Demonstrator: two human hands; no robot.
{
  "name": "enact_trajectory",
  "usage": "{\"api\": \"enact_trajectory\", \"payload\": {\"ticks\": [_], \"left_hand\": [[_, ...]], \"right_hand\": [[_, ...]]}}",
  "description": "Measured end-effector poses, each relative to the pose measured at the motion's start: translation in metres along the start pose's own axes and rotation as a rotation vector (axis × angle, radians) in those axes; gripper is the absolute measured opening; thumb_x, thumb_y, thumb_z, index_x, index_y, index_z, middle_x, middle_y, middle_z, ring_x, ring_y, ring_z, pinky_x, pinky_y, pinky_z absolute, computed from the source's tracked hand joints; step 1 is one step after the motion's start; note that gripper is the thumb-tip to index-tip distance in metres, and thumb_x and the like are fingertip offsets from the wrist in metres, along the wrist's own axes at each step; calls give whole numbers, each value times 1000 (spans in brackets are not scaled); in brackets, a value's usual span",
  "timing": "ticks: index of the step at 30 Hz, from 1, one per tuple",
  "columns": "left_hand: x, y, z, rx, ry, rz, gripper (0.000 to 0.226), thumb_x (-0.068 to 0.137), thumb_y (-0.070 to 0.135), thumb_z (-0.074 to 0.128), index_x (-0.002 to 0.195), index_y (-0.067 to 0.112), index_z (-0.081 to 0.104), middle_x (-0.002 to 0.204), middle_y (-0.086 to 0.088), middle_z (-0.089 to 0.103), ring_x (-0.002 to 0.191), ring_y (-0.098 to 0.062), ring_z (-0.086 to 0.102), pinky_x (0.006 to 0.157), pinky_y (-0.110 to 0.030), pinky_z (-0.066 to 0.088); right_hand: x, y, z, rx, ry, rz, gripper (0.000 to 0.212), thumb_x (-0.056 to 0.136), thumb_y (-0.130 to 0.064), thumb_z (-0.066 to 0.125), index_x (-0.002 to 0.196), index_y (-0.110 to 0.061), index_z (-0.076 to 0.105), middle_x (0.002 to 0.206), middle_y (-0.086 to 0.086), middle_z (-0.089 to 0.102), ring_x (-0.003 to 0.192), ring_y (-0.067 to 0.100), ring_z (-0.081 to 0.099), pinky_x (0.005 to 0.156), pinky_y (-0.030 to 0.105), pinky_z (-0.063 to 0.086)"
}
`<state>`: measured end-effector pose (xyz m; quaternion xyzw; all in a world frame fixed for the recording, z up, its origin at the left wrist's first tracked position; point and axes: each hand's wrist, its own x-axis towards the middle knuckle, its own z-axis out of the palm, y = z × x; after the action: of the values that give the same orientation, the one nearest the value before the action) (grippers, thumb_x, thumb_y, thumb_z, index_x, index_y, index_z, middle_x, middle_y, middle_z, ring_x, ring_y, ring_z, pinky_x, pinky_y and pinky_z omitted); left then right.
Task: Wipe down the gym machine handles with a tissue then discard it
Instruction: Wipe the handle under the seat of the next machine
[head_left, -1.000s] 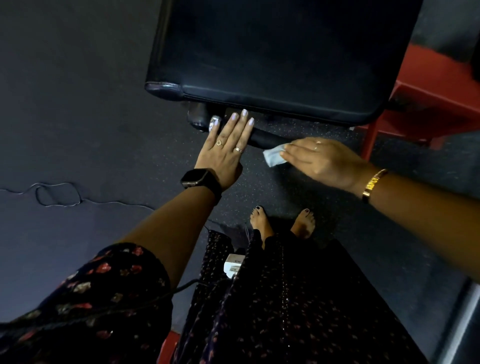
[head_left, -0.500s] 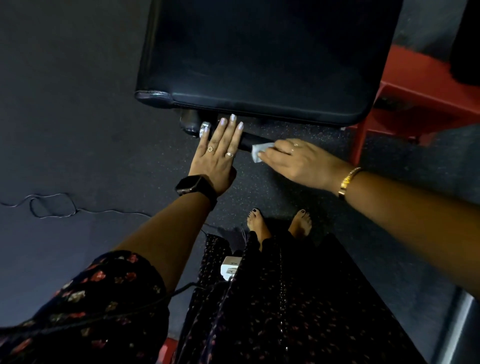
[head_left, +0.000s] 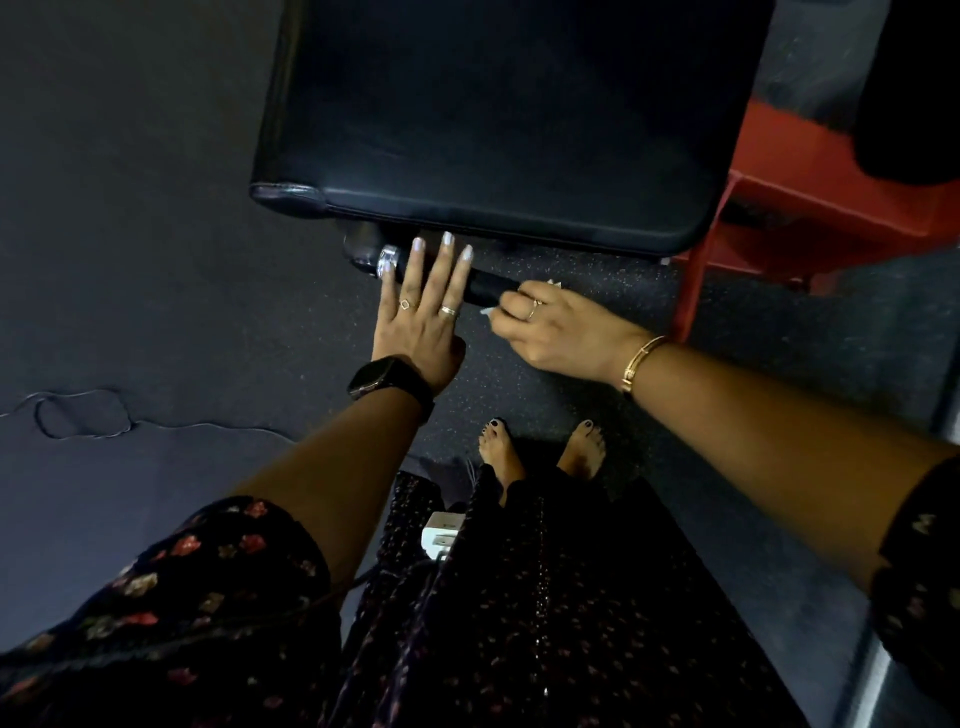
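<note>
White crumpled tissue (head_left: 487, 312) clutched in the curled right hand (head_left: 556, 332) wraps the black cylindrical handle (head_left: 491, 287), apparently steadied by the flat left hand (head_left: 423, 317).

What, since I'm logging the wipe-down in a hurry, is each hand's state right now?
Left hand: open, straight fingers resting across the black handle.
Right hand: closed, fingers curled on the tissue at the handle.

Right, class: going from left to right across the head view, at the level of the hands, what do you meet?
Cable, left hand, right hand, bracelet, red frame.
</note>
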<state>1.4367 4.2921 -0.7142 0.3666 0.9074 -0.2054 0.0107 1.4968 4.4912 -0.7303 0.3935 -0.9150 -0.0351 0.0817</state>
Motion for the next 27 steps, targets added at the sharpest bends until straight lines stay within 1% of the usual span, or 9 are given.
{"api": "enact_trajectory", "payload": {"ticks": [5, 8, 12, 14, 17, 19, 22, 24, 27], "left_hand": [[11, 13, -14, -54, -2, 134, 93, 80, 32, 46, 152, 26, -13, 163, -5, 1, 149, -26, 1, 117, -50, -5], [23, 20, -26, -115, -82, 117, 102, 85, 43, 55, 148, 27, -23, 162, -3, -12, 149, -27, -8, 114, -50, -10], [33, 32, -33, -85, -56, 168, 100, 83, 41, 58, 152, 27, -13, 163, -4, -6, 150, -27, -3, 114, -51, -7], [33, 35, -31, -80, -80, 203, 97, 84, 37, 57, 153, 27, -11, 163, -4, -6, 150, -27, -3, 116, -51, -6], [32, 35, -28, -95, -169, 237, 95, 89, 37, 52, 151, 28, -20, 162, -3, -16, 149, -27, -13, 117, -50, -7], [32, 34, -30, -113, -211, 250, 94, 90, 38, 49, 150, 29, -23, 160, -1, -21, 147, -26, -18, 117, -50, -8], [33, 34, -35, -117, -242, 240, 92, 91, 39, 46, 148, 30, -26, 159, 0, -26, 146, -26, -23, 117, -50, -9], [33, 36, -37, -110, -236, 233, 93, 90, 38, 45, 145, 28, -30, 158, 0, -27, 144, -24, -26, 115, -49, -14], [35, 37, -36, -83, -170, 279, 94, 90, 36, 45, 145, 21, -30, 160, 0, -23, 142, -18, -27, 111, -47, -20]], "right_hand": [[-57, 7, -4, -44, -101, -43, 20, 86, 1, 52, 97, 0, 69, 111, 7, 56, 101, 29, 48, 89, 40, 46], [-90, 16, -4, 37, -117, -7, 41, 97, 2, 29, 101, 0, 69, 105, 7, 60, 92, 29, 51, 77, 39, 51], [-73, 8, 4, 74, -21, 71, 30, 90, -2, 49, 116, 0, 65, 111, 4, 55, 96, 28, 51, 78, 40, 53], [-60, 1, 3, 123, -31, 130, 35, 90, -3, 43, 118, -2, 64, 112, 2, 55, 98, 27, 50, 79, 39, 53], [-70, -8, 9, 166, -76, 265, 40, 90, -6, 37, 121, -3, 62, 110, 5, 60, 99, 30, 54, 82, 42, 52], [-94, -15, 9, 254, -112, 372, 46, 88, -4, 35, 130, -3, 55, 113, 11, 59, 100, 35, 53, 79, 47, 54], [-114, -36, 0, 338, -44, 634, 60, 73, 9, 51, 132, -2, 54, 110, 13, 61, 98, 33, 42, 70, 45, 54], [-109, -49, -3, 422, 45, 925, 65, 73, 12, 56, 136, -3, 49, 104, 13, 58, 94, 31, 43, 76, 46, 54], [-81, -55, 3, 547, 249, 1439, 53, 79, 10, 46, 130, -1, 56, 101, 17, 55, 91, 37, 49, 93, 40, 46]]}}
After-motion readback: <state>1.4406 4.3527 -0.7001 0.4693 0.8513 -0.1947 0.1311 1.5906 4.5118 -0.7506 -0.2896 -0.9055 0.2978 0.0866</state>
